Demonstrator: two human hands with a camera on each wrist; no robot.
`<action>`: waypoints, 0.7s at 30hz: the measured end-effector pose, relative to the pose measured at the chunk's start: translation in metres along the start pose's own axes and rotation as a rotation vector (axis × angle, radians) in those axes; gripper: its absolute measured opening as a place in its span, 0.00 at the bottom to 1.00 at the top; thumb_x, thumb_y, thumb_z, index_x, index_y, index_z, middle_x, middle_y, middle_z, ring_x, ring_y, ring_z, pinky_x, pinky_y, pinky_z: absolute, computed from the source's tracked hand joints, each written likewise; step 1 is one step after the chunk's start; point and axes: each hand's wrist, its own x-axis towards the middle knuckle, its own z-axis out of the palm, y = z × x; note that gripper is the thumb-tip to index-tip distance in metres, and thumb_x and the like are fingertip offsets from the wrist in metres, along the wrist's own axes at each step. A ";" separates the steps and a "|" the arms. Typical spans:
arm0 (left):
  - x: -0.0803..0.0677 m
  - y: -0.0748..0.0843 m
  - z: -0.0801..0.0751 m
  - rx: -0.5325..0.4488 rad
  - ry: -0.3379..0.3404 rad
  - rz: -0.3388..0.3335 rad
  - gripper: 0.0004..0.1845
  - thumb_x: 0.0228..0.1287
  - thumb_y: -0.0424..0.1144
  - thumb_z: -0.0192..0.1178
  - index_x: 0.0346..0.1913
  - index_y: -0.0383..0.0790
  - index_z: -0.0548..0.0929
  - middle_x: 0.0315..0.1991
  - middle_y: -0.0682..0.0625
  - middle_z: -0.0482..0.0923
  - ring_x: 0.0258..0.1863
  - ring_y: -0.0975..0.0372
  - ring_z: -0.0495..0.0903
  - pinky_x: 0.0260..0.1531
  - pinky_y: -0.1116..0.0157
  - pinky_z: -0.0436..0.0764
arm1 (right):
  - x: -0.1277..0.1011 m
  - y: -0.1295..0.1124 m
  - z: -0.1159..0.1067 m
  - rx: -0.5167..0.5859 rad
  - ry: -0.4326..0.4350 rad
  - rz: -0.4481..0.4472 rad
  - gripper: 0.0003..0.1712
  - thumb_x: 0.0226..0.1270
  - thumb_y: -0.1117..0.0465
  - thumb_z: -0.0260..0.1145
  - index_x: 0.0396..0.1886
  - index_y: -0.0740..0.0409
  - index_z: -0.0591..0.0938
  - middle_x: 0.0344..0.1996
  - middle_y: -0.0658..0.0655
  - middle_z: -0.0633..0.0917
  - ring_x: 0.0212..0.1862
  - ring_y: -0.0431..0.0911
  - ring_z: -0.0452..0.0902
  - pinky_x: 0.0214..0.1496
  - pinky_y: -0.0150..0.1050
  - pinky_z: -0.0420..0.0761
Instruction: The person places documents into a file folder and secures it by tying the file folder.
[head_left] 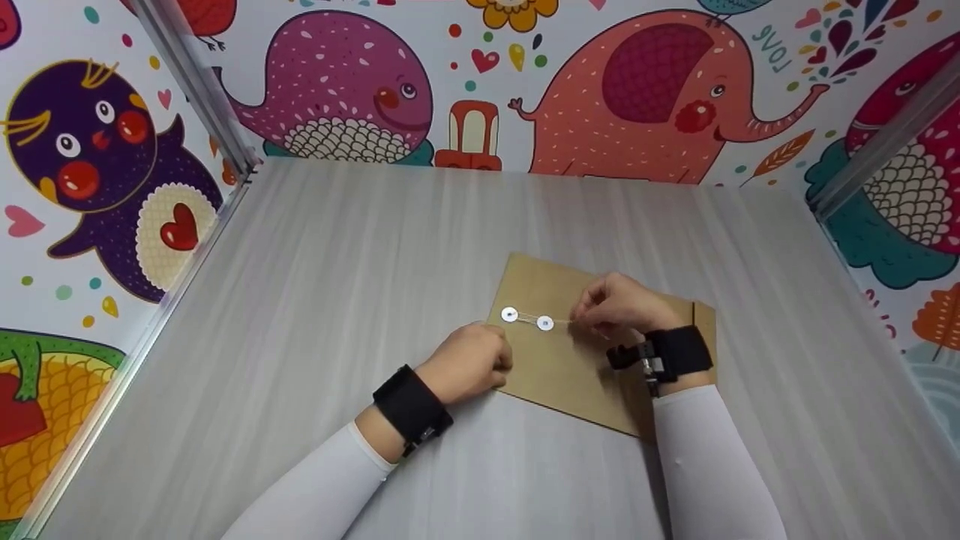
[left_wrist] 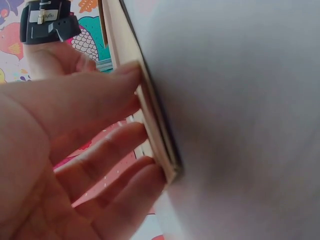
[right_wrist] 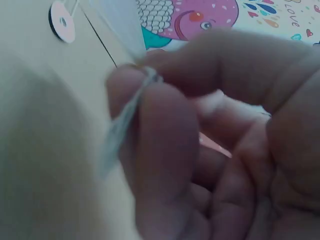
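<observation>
A tan string-tie envelope (head_left: 555, 375) lies flat at an angle on the table. Two white round buttons (head_left: 545, 323) sit toward its left end, with thin string looped between them. From the buttons the string (right_wrist: 120, 130) runs to my right hand (head_left: 622, 304), which pinches it between thumb and fingers just above the envelope. My left hand (head_left: 469, 364) is at the envelope's left edge. In the left wrist view its fingertips (left_wrist: 132, 75) touch the envelope along that edge without wrapping round it.
The pale wood-grain table (head_left: 360, 262) extends around the envelope. Walls with cartoon animals (head_left: 345, 82) stand at the back and both sides, with metal posts (head_left: 199, 82) at the corners. Each wrist wears a black strap (head_left: 412, 405).
</observation>
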 end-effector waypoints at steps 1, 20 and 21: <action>0.000 0.000 0.000 0.001 0.001 0.000 0.04 0.55 0.34 0.74 0.34 0.44 0.94 0.38 0.51 0.88 0.40 0.56 0.83 0.46 0.59 0.82 | 0.000 -0.001 0.002 -0.022 -0.044 0.007 0.03 0.66 0.70 0.70 0.33 0.68 0.88 0.23 0.50 0.83 0.21 0.42 0.73 0.25 0.34 0.76; 0.000 -0.001 -0.001 0.023 -0.015 0.068 0.03 0.55 0.35 0.75 0.34 0.45 0.94 0.38 0.53 0.88 0.41 0.58 0.84 0.48 0.61 0.81 | 0.023 -0.009 0.037 -0.571 0.516 -0.027 0.09 0.56 0.72 0.71 0.19 0.58 0.89 0.20 0.54 0.87 0.24 0.48 0.75 0.28 0.39 0.75; 0.000 -0.001 -0.001 0.029 -0.019 0.078 0.03 0.55 0.35 0.75 0.34 0.45 0.94 0.38 0.53 0.88 0.41 0.59 0.85 0.48 0.61 0.81 | 0.024 -0.009 0.038 -0.577 0.540 -0.033 0.09 0.56 0.72 0.71 0.19 0.58 0.89 0.21 0.55 0.88 0.25 0.49 0.75 0.30 0.40 0.76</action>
